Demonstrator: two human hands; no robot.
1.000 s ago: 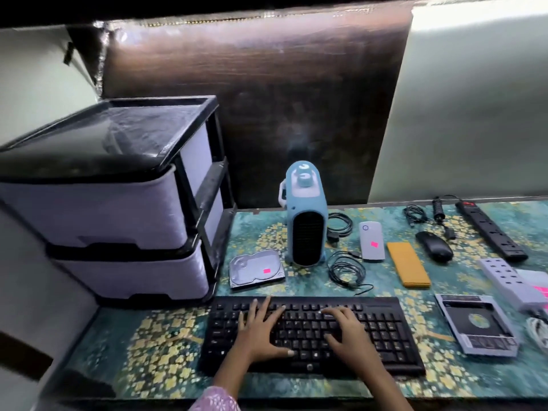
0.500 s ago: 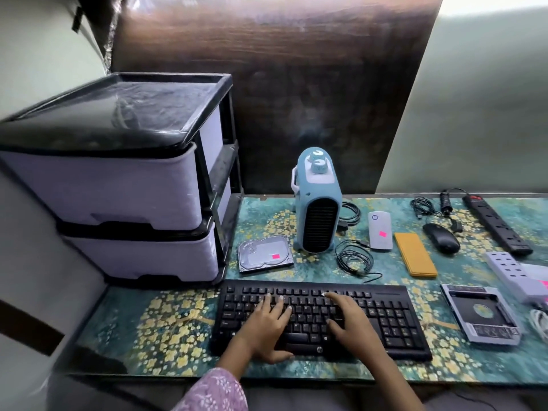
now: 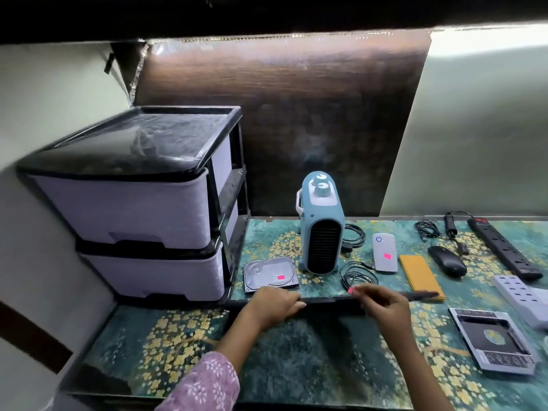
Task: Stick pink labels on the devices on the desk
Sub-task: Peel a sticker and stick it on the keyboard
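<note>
The black keyboard [image 3: 332, 302] stands tipped up on its long edge, seen as a thin dark strip across the desk. My left hand [image 3: 274, 305] grips its top edge near the left end. My right hand [image 3: 385, 307] pinches a small pink label [image 3: 351, 290] at the keyboard's top edge, right of centre. Behind the keyboard, a hard drive [image 3: 268, 274] and a white power bank [image 3: 384, 256] each carry a pink label. A blue heater [image 3: 321, 232] stands upright between them.
A two-drawer unit [image 3: 133, 203] fills the desk's left. To the right lie a coiled cable [image 3: 357, 274], a yellow pad [image 3: 421, 275], a black mouse [image 3: 447, 264], a black power strip [image 3: 504, 247], a white power strip [image 3: 522, 298] and a drive caddy [image 3: 493, 341].
Both hands lay flat on the keyboard's keys. Now the keyboard is tipped up on its edge, my left hand holds it and my right hand pinches a pink label.
</note>
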